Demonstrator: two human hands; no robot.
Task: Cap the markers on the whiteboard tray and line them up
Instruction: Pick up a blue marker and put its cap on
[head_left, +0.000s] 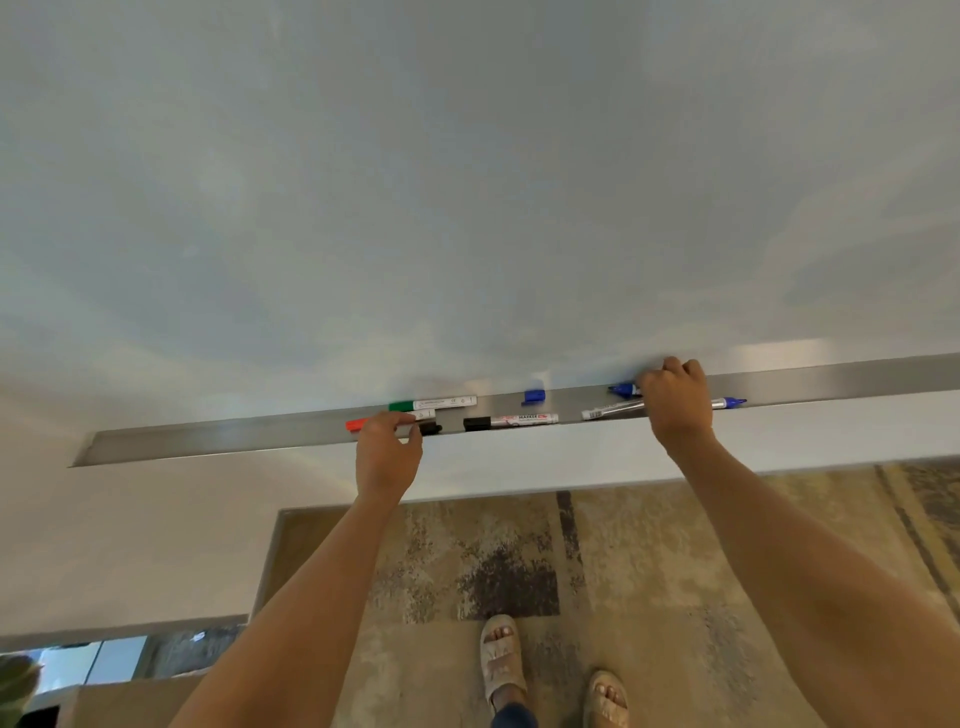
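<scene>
The metal whiteboard tray (234, 439) runs across the view. My left hand (387, 452) curls over a red-capped marker (357, 425), fingers on its white barrel. A small black cap (431, 428) lies by my thumb. Behind them lies a green-capped marker (434, 404). A black-capped marker (511, 421) lies at the middle, with a loose blue cap (535, 396) behind it. My right hand (675, 400) is closed on a blue marker (623, 389) whose end sticks out to the left. A silver marker with a bare blue tip (730, 402) passes under that hand.
The blank whiteboard (467, 182) fills the upper view. Below the tray are a white wall strip and a patterned rug (519, 571), where my sandalled feet (501, 660) stand. A mirror or glass panel (104, 660) sits at the lower left.
</scene>
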